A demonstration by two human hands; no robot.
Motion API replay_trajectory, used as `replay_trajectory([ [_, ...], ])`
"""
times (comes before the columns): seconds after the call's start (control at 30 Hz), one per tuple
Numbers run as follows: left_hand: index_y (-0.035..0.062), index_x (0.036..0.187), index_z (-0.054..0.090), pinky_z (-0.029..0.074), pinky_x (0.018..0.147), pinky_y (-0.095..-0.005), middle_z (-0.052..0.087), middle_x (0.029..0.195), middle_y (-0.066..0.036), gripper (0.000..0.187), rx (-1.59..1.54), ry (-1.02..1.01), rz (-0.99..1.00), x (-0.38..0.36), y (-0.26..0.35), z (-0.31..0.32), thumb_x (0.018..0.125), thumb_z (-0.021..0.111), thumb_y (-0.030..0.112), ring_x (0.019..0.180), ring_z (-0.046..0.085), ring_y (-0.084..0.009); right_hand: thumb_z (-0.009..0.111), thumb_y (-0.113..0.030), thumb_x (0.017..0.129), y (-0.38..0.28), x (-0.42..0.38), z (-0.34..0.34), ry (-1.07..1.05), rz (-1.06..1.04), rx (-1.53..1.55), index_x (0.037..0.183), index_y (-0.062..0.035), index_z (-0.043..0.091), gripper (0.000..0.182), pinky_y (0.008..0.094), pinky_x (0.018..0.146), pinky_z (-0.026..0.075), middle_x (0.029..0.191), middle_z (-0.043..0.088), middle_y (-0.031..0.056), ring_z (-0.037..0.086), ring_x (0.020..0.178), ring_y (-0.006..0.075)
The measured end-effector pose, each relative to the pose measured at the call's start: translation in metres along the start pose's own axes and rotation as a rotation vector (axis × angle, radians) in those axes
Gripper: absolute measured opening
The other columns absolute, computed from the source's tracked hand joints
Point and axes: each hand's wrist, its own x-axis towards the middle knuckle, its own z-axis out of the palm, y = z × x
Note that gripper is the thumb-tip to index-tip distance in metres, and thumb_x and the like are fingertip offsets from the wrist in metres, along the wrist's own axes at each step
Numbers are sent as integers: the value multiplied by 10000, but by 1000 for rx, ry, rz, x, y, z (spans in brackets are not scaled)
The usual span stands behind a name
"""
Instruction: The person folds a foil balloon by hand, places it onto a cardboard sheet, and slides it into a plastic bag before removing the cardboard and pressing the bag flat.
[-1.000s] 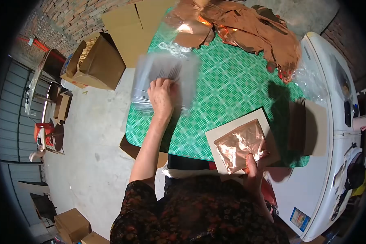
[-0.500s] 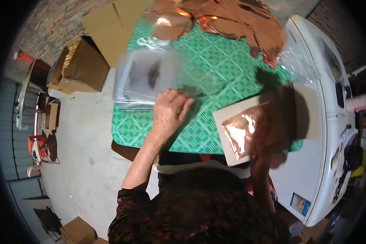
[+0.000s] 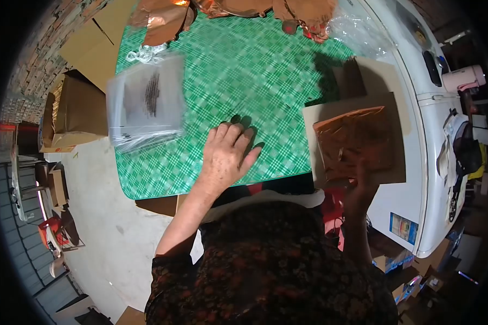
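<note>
My left hand [image 3: 225, 149] lies palm down on the green checked tablecloth [image 3: 244, 70], close to the near edge, with fingers spread and nothing visible in it. To its left is a stack of clear plastic bags [image 3: 146, 103] with a dark smudge of print. At the right, my right hand [image 3: 360, 192], in shadow, grips the near edge of a cardboard square [image 3: 396, 127]. A copper-coloured foil sheet [image 3: 352, 138] lies on top of the cardboard. The underside fingers of that hand are hidden.
Crumpled copper foil [image 3: 228, 6] lies along the far edge beside loose clear plastic [image 3: 360, 35]. White string [image 3: 146, 54] lies behind the bags. Another cardboard piece [image 3: 385, 81] sits at the right. A white fridge [image 3: 412, 189] borders the table; an open carton [image 3: 84, 111] stands left.
The cardboard with the foil has moved right in my right hand. My left hand is now farther from the bag stack. The view has shifted, so the table appears farther left.
</note>
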Motion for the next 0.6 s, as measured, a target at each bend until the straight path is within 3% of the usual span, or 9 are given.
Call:
replay_trajectory([
  [0.1, 54, 1201, 754, 485, 924, -458, 668, 1171, -103, 416, 9, 3, -16, -1, 3, 3, 859, 860, 266, 1100, 614, -329, 640, -24, 1028, -25, 10, 4, 72, 354, 469, 1431, -45, 678, 405, 344, 831, 576, 1138, 745, 124, 717, 979, 208],
  [0.2, 50, 1185, 746, 475, 915, -456, 661, 1162, -102, 404, 17, 15, -29, -1, 5, 6, 856, 862, 252, 1099, 613, -327, 670, -97, 1054, -27, 10, 1, -132, 600, 637, 1424, -26, 655, 377, 325, 839, 577, 1141, 710, 77, 696, 1023, 162],
  [0.27, 46, 1173, 743, 471, 906, -455, 659, 1156, -102, 395, 22, 25, -38, 0, 6, 8, 850, 865, 239, 1094, 613, -327, 671, -127, 1067, -51, 26, 4, -131, 679, 825, 1427, -1, 625, 384, 314, 857, 575, 1158, 688, 57, 685, 1064, 148],
  [0.37, 41, 1161, 742, 468, 900, -454, 658, 1148, -103, 384, 22, 35, -46, -1, 8, 10, 842, 866, 215, 1088, 613, -326, 652, -132, 1069, -71, 26, 6, -126, 619, 966, 1376, 44, 610, 357, 322, 991, 521, 1302, 666, 86, 625, 1147, 149],
  [0.47, 35, 1167, 742, 465, 903, -453, 661, 1142, -104, 386, 8, 49, -40, 1, 7, 11, 839, 862, 200, 1087, 613, -321, 654, -117, 1065, -63, 19, 18, -186, 665, 916, 1374, 40, 599, 351, 334, 995, 527, 1281, 662, 83, 635, 1146, 163],
  [0.5, 32, 1170, 742, 463, 903, -451, 662, 1141, -105, 388, 1, 52, -39, 0, 7, 11, 840, 860, 198, 1088, 613, -320, 661, -108, 1060, -65, 18, 28, -144, 581, 991, 1392, 40, 582, 372, 333, 986, 530, 1258, 660, 75, 633, 1137, 160],
  [0.6, 25, 1181, 741, 460, 906, -450, 666, 1141, -106, 408, -17, 45, -51, -2, 6, 11, 842, 864, 215, 1089, 614, -315, 659, -123, 1063, -73, 21, 29, -224, 721, 1012, 1403, 31, 574, 383, 330, 986, 521, 1251, 660, 67, 624, 1132, 144],
])
